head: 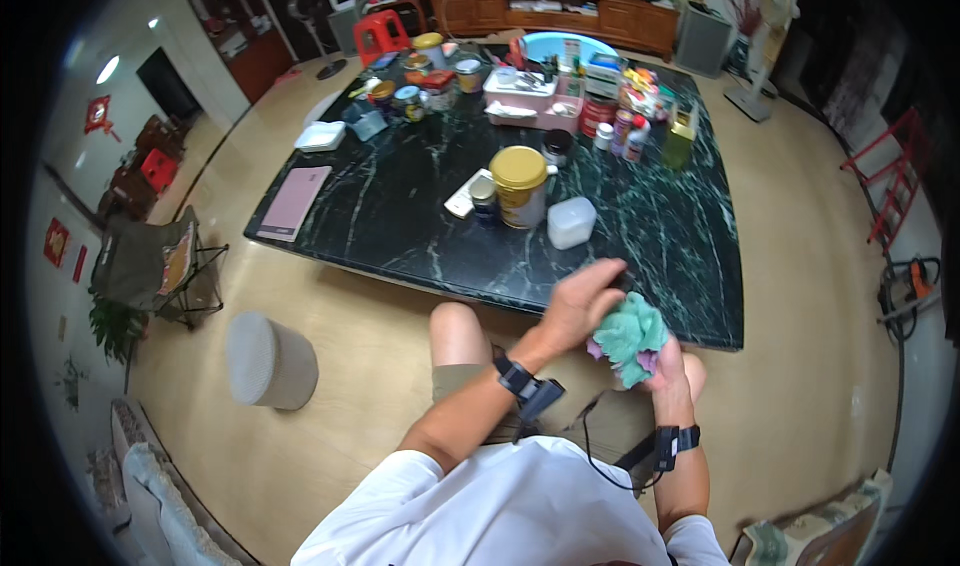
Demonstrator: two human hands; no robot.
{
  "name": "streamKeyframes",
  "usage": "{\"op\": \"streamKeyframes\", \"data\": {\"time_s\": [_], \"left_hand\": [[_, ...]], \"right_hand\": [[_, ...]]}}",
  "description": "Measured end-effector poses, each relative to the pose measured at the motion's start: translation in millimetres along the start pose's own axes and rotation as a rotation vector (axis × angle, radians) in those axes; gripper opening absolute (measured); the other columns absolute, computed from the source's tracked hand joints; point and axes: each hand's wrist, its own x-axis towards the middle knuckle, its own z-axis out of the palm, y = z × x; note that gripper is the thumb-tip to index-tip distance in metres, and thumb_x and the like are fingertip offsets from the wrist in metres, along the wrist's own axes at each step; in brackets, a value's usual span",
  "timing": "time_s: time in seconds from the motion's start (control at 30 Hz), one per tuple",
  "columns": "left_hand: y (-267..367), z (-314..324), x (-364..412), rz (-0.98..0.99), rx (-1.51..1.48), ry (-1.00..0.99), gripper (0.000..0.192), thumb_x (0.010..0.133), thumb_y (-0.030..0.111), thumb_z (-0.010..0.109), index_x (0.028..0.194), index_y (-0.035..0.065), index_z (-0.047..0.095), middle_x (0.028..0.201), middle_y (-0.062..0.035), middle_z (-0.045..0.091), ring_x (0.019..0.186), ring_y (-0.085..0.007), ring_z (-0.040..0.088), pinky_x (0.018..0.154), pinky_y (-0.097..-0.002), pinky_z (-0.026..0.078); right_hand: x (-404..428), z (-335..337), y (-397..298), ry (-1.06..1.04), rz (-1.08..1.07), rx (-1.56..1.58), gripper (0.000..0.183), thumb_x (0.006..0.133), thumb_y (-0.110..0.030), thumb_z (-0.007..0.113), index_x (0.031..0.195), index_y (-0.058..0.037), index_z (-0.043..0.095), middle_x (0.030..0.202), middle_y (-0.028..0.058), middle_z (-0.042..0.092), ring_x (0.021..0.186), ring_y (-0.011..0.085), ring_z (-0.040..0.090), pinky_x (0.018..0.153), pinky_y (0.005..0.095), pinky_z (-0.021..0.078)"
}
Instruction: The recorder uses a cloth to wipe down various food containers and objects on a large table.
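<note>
My right hand (667, 365) grips a crumpled green cloth (632, 335) with purple parts, just off the front edge of the dark green marble-patterned table (420, 228). My left hand (579, 303) is over that edge, its fingers bent and its thumb by the cloth. Something dark and blurred shows near its fingertips; I cannot tell whether it is held. Beyond my left hand stands a translucent white plastic container (571, 222). Left of it are a yellow-lidded tub (519, 188), a small dark jar (484, 200) and a white remote-like device (462, 195).
A pink notebook (294, 200) and a white tray (320, 136) lie to the left. Farther back are a pink organizer box (529, 112), several jars, bottles (636, 138) and a blue basin (568, 44). A grey stool (271, 359) stands on the floor.
</note>
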Motion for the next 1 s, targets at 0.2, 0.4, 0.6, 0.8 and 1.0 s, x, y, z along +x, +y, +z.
{"op": "streamKeyframes", "data": {"time_s": [0.2, 0.4, 0.6, 0.8, 1.0], "left_hand": [[-50.9, -49.5, -18.9, -0.247, 0.195, 0.269, 0.039, 0.086, 0.01, 0.078, 0.122, 0.0002, 0.067, 0.108, -0.014, 0.073, 0.096, -0.0221, 0.07, 0.087, -0.0338, 0.055], [-94.5, -59.3, -20.1, -0.402, 0.217, 0.358, 0.038, 0.083, 0.012, 0.079, 0.116, -0.0004, 0.065, 0.112, -0.0192, 0.069, 0.1, -0.0334, 0.068, 0.089, -0.0397, 0.053], [-106.4, -49.8, -10.7, -0.331, 0.282, 0.295, 0.046, 0.082, 0.016, 0.081, 0.121, 0.0011, 0.062, 0.113, -0.0188, 0.068, 0.1, -0.0344, 0.068, 0.089, -0.0395, 0.053], [-119.8, -76.6, -27.1, -0.204, 0.667, 0.077, 0.067, 0.073, 0.037, 0.088, 0.124, 0.0026, 0.061, 0.115, -0.0128, 0.067, 0.109, -0.0346, 0.06, 0.094, -0.0452, 0.045], [-110.3, -83.1, -33.1, -0.219, 0.748, 0.046, 0.063, 0.075, 0.035, 0.082, 0.123, 0.0018, 0.057, 0.116, -0.0174, 0.062, 0.113, -0.0366, 0.056, 0.096, -0.0487, 0.041]], "right_hand": [[-37.7, 1.5, -111.6, 0.176, -0.558, -0.368, 0.052, 0.108, -0.033, 0.037, 0.143, 0.003, 0.048, 0.138, 0.0195, 0.059, 0.123, 0.0316, 0.062, 0.104, 0.0467, 0.0515], [-1.0, -47.4, -111.0, 0.386, -0.347, -1.658, 0.043, 0.106, -0.036, 0.045, 0.126, -0.0012, 0.062, 0.118, 0.0139, 0.066, 0.11, 0.0251, 0.062, 0.098, 0.0403, 0.0478], [72.8, -39.9, -66.4, 0.308, -0.295, -2.256, 0.056, 0.102, -0.039, 0.049, 0.153, -0.0162, 0.045, 0.161, 0.0213, 0.034, 0.153, 0.0366, 0.024, 0.124, 0.055, 0.0131], [135.3, -68.3, -128.9, 0.598, -0.268, -2.353, 0.064, 0.102, -0.045, 0.046, 0.158, -0.0181, 0.035, 0.166, 0.0192, 0.025, 0.155, 0.0385, 0.017, 0.123, 0.0569, 0.0109], [204.7, -108.4, -193.4, 0.694, -0.2, -2.364, 0.067, 0.102, -0.053, 0.041, 0.159, -0.0195, 0.034, 0.167, 0.0181, 0.023, 0.155, 0.0361, 0.018, 0.123, 0.0559, 0.0129]]}}
